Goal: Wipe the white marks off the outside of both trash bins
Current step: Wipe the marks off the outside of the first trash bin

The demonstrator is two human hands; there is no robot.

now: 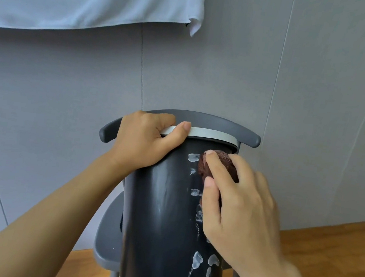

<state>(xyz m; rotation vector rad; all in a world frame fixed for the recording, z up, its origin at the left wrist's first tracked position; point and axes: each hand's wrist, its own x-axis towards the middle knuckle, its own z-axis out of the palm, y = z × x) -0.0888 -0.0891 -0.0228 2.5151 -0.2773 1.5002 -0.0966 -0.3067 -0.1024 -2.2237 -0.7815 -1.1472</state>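
- My left hand point(146, 141) gripped the grey rim of the tall dark plastic trash bin point(167, 217), which stood tilted on a grey chair point(108, 228), thumb hooked over.
- My right hand point(235, 204) pressed a crumpled brown cloth point(217, 163) flat, fingers point(212, 197) slightly spread.
- Firm downward strokes seemed best; white smears point(197, 260) below remained.

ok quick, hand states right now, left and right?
Left hand: closed on the rim of the dark bin, steadying it.
Right hand: holding a brown cloth, pressed against the bin's side by the white marks.
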